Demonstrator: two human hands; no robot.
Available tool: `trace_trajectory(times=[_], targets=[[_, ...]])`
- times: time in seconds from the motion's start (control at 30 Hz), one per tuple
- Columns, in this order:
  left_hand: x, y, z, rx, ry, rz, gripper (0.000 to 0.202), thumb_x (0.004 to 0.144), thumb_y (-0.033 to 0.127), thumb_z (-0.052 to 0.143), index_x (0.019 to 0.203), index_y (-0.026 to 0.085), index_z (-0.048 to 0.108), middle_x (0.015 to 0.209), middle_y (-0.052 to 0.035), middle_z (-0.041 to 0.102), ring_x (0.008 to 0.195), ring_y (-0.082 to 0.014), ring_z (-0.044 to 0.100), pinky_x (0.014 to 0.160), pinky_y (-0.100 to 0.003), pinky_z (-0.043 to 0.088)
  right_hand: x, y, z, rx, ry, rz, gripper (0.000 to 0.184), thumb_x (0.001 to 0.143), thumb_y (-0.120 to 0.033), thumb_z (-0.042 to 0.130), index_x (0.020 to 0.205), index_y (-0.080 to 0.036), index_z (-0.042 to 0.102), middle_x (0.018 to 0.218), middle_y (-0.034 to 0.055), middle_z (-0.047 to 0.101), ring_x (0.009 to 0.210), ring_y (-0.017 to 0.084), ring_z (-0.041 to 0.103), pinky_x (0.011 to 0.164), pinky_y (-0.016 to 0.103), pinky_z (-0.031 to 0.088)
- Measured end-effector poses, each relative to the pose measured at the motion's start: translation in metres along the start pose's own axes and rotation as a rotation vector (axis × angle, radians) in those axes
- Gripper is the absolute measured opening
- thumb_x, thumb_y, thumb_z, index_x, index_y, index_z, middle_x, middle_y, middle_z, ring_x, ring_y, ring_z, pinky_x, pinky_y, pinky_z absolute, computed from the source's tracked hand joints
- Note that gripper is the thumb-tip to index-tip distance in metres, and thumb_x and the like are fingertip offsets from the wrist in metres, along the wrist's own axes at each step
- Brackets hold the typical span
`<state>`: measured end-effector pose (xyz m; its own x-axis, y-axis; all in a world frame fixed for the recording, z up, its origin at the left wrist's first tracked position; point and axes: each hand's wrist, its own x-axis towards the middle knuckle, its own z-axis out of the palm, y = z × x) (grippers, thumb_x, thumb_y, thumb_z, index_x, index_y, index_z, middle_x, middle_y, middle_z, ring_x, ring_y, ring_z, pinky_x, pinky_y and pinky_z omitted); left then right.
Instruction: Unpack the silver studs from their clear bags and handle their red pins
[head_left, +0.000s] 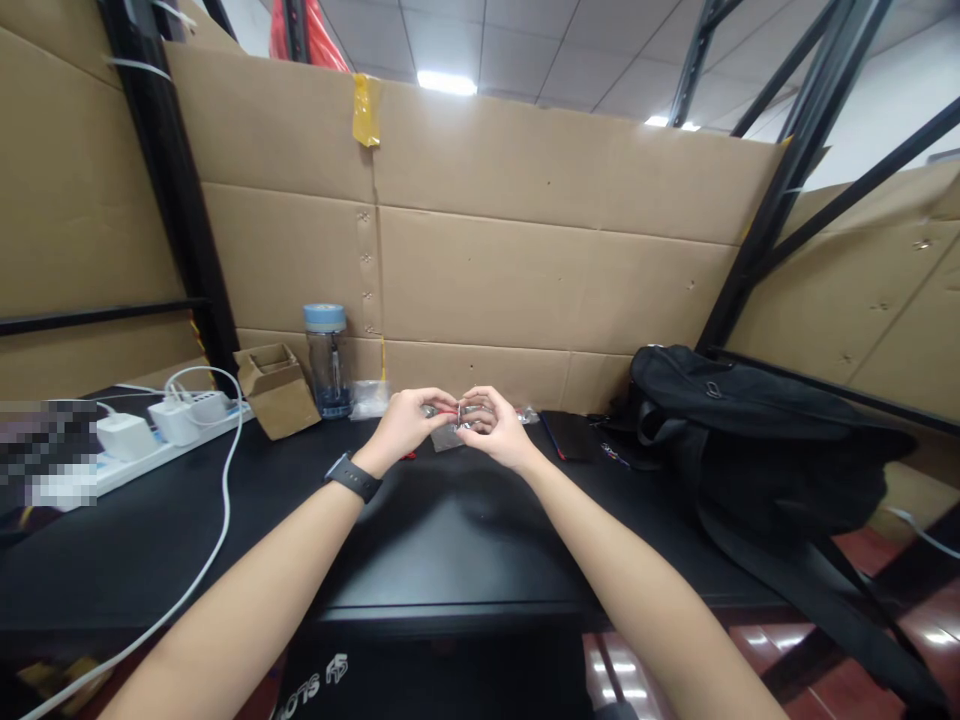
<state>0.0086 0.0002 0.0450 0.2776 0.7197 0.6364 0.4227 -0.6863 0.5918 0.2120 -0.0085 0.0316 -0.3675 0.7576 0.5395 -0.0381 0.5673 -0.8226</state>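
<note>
Above the black tabletop (450, 540), my two hands meet with curled fingers. My left hand (405, 425), with a black watch (354, 477) on its wrist, is closed in a pinch. Facing it, my right hand (501, 430) has its fingers closed from the other side. Between the fingertips is a small thin item (458, 414) with red and silvery parts, too small to name. The fingers hide most of it. Just under and behind the hands lies clear plastic packaging (448, 438). A small red bit peeks out below my left hand.
On the left stand a water bottle (328, 365), an opened cardboard box (279, 392) and a power strip with chargers (176, 420), its white cable (227, 480) trailing forward. A black flat case (568, 436) and a black bag (757, 440) are on the right. Cardboard walls (480, 260) enclose the table.
</note>
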Motion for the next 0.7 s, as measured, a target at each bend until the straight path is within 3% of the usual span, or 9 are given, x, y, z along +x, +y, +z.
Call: trace_trajectory(times=[0.13, 0.27, 0.43, 0.7], targets=[[0.0, -0.004, 0.002, 0.021, -0.009, 0.003, 0.015, 0.083, 0.034, 0.071, 0.087, 0.021, 0.078, 0.091, -0.0033, 0.079, 0.088, -0.0217, 0.072, 0.085, -0.031, 0.052, 0.0, 0.002, 0.001, -0.04, 0.042, -0.046, 0.049, 0.07, -0.028, 0.079, 0.112, -0.025, 0.052, 0.115, 0.0062, 0.063, 0.09, 0.016, 0.07, 0.078, 0.028, 0.056], [0.0, -0.009, 0.005, 0.097, 0.009, 0.092, 0.014, 0.086, 0.032, 0.067, 0.086, 0.022, 0.077, 0.097, -0.005, 0.076, 0.101, -0.0236, 0.068, 0.092, -0.034, 0.05, 0.0, 0.0, 0.002, -0.066, 0.088, -0.06, 0.049, 0.07, -0.027, 0.078, 0.112, -0.024, 0.053, 0.112, 0.0056, 0.065, 0.088, 0.016, 0.071, 0.077, 0.028, 0.056], [0.0, -0.011, 0.01, 0.205, 0.062, 0.189, 0.014, 0.089, 0.028, 0.064, 0.086, 0.022, 0.075, 0.104, -0.0065, 0.067, 0.098, -0.0208, 0.063, 0.09, -0.035, 0.049, 0.0, -0.003, 0.003, -0.094, 0.103, -0.064, 0.047, 0.07, -0.026, 0.078, 0.11, -0.023, 0.053, 0.112, 0.0061, 0.067, 0.088, 0.016, 0.072, 0.076, 0.028, 0.056], [-0.003, -0.001, 0.011, 0.364, 0.134, 0.164, 0.012, 0.089, 0.026, 0.064, 0.086, 0.024, 0.075, 0.107, -0.0056, 0.062, 0.108, -0.0238, 0.055, 0.094, -0.041, 0.041, 0.001, 0.001, 0.003, -0.061, 0.121, -0.046, 0.044, 0.07, -0.03, 0.079, 0.105, -0.023, 0.055, 0.112, 0.0076, 0.069, 0.091, 0.019, 0.073, 0.072, 0.027, 0.057]])
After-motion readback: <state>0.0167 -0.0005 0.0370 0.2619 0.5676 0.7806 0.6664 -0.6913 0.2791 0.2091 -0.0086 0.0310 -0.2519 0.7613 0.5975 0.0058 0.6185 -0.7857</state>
